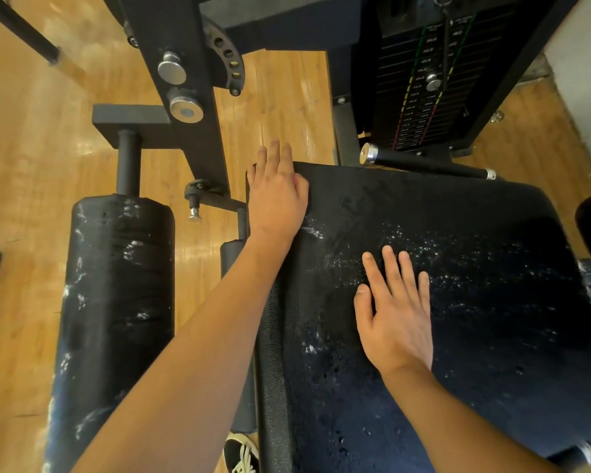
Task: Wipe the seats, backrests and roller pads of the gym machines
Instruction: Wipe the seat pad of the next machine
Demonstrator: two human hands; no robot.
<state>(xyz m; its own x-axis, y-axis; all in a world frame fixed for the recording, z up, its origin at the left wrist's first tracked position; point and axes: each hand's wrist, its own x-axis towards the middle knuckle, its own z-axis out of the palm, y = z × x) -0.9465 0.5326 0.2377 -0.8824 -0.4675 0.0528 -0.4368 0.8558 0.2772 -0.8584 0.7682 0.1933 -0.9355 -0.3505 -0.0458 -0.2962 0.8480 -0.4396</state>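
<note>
Honey-coloured wooden floor (pixel 48 148) runs under a black steel machine frame (pixel 198 138), with a weight stack (pixel 413 97) standing at the far side. Nearest the camera is the wide seat (pixel 475 285), a rounded-corner slab of black padded vinyl with a pebbled grain along its near-left edge. Both hands are on it and neither holds anything. The left hand (pixel 275 199) lies over the far-left corner with straight fingers reaching past the rim. The right hand (pixel 396 315) is pressed flat, fingers spread, on the middle of the cushion.

No cloth or spray bottle shows, so the wiping of this seat looks barely begun. White specks are scattered across the vinyl beyond the right fingertips, possibly cleaner droplets or possibly flaked covering; the blur leaves that unclear. The tall cylindrical roller pad (pixel 116 285), left of the seat and apart from it, has a scuffed, cracked black skin with pale streaks, and seems untouched. A backrest is not clearly in view. By my reading most of the job remains: seat, roller and backrest alike
</note>
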